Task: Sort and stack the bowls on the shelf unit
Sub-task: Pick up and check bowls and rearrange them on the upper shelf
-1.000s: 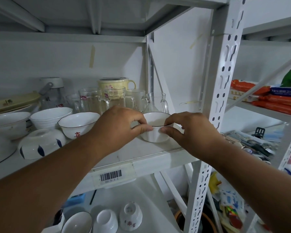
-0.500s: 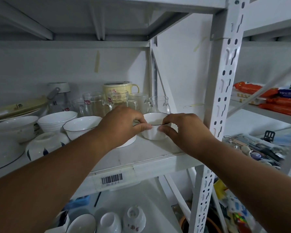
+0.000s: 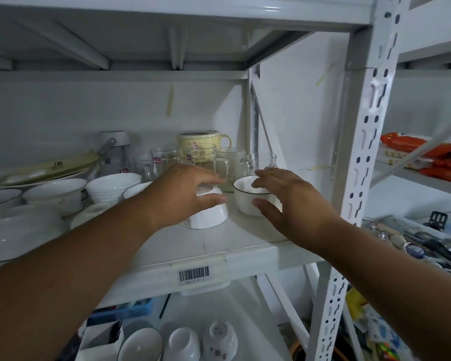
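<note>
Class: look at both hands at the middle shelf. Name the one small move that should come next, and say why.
Probably lift the upturned bowl with the left hand, which already grips its base. The right hand is open beside the black-rimmed bowl, which stands upright and looks free to receive it once turned.

Left hand (image 3: 185, 194) covers the top of the upturned white bowl (image 3: 208, 216), and motion blur smears its fingers, so the grip can't be judged. Right hand (image 3: 292, 201) hides the near side of the black-rimmed cup (image 3: 245, 194). Behind the left forearm, another bowl (image 3: 136, 188) shows only a sliver of rim. Barcode label (image 3: 194, 274) digits are too small to read. Plates (image 3: 0, 201) at far left run off the edge.
</note>
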